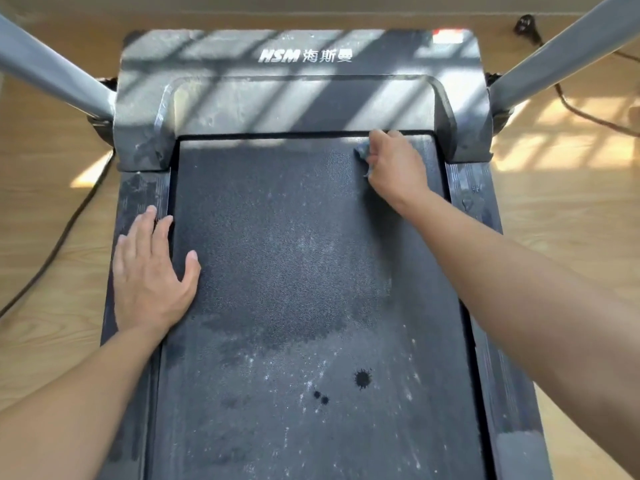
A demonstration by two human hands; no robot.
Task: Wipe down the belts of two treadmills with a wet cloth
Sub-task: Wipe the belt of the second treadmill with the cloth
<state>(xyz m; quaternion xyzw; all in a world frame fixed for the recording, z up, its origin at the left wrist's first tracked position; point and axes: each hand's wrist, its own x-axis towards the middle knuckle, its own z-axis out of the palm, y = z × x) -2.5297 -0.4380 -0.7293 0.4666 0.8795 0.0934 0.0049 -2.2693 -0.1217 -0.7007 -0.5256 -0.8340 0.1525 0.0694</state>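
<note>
A black cable [52, 251] is seen trailing over the wooden floor at far left. The left hand [152, 271] is laid flat, fingers straight and spread, across the left side rail [138, 192] and the edge of the dusty black treadmill belt [294, 254]. Dark wet spots [362, 377] are seen on the belt's near part. At the belt's far right corner, just below the grey motor cover [301, 98], a blue cloth [362, 154] is pressed down, gripped by the curled fingers of the right hand [394, 166].
</note>
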